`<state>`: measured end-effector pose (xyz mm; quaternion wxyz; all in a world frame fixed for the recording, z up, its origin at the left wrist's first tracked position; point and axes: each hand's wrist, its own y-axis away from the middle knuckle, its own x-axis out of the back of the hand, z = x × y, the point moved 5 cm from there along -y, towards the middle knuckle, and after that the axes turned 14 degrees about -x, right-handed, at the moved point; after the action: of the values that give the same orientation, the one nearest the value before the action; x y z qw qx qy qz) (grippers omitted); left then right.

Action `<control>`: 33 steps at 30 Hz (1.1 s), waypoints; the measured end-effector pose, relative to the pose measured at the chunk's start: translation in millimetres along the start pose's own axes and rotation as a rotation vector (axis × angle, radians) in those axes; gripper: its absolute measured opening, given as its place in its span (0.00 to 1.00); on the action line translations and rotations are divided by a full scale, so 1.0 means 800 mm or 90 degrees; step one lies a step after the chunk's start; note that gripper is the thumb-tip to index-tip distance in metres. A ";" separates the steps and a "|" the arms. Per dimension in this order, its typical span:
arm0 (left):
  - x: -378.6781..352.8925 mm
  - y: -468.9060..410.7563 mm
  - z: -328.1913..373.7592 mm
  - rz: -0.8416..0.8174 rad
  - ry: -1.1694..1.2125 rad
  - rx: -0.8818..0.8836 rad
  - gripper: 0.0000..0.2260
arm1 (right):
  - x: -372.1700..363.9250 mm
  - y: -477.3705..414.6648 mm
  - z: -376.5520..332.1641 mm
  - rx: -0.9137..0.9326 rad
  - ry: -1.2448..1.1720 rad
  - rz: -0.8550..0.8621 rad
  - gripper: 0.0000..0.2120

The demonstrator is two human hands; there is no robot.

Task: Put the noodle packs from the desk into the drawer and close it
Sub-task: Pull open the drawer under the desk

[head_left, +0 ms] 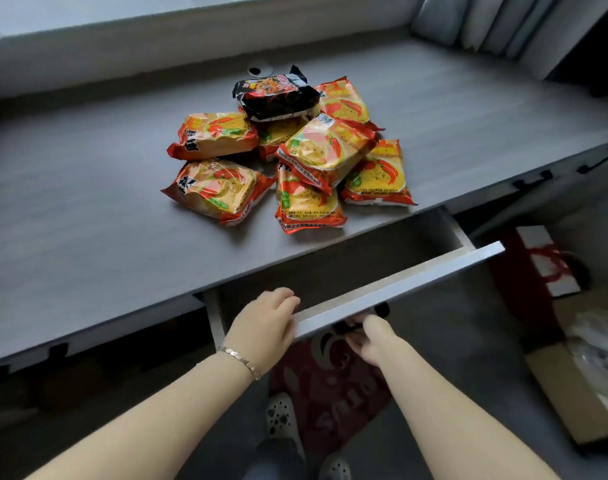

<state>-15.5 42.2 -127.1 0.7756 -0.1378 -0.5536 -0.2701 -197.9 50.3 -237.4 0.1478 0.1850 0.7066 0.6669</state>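
The right hand (368, 337) curls under the drawer (396, 289) front on its dark handle; the left hand (264, 327) grips the top edge. Judged best: pull evenly, fully open. Noodle packs (295, 157) lie heaped on the bench (87, 209) just behind.

Probably a home bedroom or study: a grey desk (87, 209) under a window with curtains (486, 22), a patterned red mat (330, 386) and slippers (281, 420) on the floor.

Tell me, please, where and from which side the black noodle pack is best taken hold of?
Probably from above, across its two long sides: the black noodle pack lies on top of the orange packs, nothing covering it, so a hand can close around its puffed middle.
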 end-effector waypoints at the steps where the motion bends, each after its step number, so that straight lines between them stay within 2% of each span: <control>1: -0.014 0.003 0.015 -0.065 0.044 0.010 0.10 | 0.015 0.002 0.008 -0.005 -0.002 -0.002 0.03; 3: -0.042 0.007 0.039 -0.188 0.096 0.063 0.13 | 0.048 0.009 0.017 0.024 0.010 0.058 0.09; 4: -0.050 0.007 0.046 -0.214 0.100 0.077 0.14 | 0.061 0.012 0.016 0.071 0.000 0.123 0.10; 6: -0.056 0.008 0.068 -0.230 0.097 0.094 0.16 | 0.099 0.034 0.015 0.228 -0.058 0.243 0.13; 7: -0.062 0.013 0.075 -0.243 0.103 0.111 0.17 | 0.114 0.050 0.016 0.325 -0.029 0.296 0.19; 8: -0.067 0.017 0.078 -0.257 0.113 0.125 0.17 | 0.121 0.065 0.019 0.412 0.048 0.335 0.25; 10: -0.079 0.029 0.093 -0.282 0.152 0.154 0.13 | 0.141 0.088 0.029 0.547 0.194 0.373 0.28; 11: -0.083 0.034 0.099 -0.290 0.180 0.172 0.10 | 0.148 0.096 0.032 0.597 0.257 0.381 0.27; 13: -0.093 0.048 0.123 -0.304 0.225 0.213 0.14 | 0.166 0.112 0.042 0.655 0.385 0.340 0.21; 15: -0.103 0.053 0.121 -0.322 0.250 0.242 0.18 | 0.157 0.108 0.045 0.630 0.514 0.269 0.17; 18: -0.117 0.061 0.135 -0.360 0.276 0.254 0.13 | 0.153 0.107 0.054 0.566 0.660 0.195 0.15; 24: -0.138 0.088 0.183 -0.410 0.335 0.268 0.11 | 0.152 0.123 0.062 0.488 0.765 0.170 0.14; 27: -0.129 0.092 0.197 -0.426 0.314 0.241 0.14 | 0.141 0.142 0.056 0.498 0.791 0.161 0.15; 30: -0.082 0.072 0.185 -0.324 0.254 0.237 0.14 | 0.124 0.167 0.043 0.514 0.810 0.160 0.15; 33: -0.003 0.045 0.140 -0.128 0.191 0.272 0.12 | 0.097 0.196 0.022 0.544 0.821 0.164 0.15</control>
<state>-83.3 129.2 -87.6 0.8299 0.1263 -0.4876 -0.2400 -248.5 108.1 -79.2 -0.4543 -0.1174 0.8211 0.3251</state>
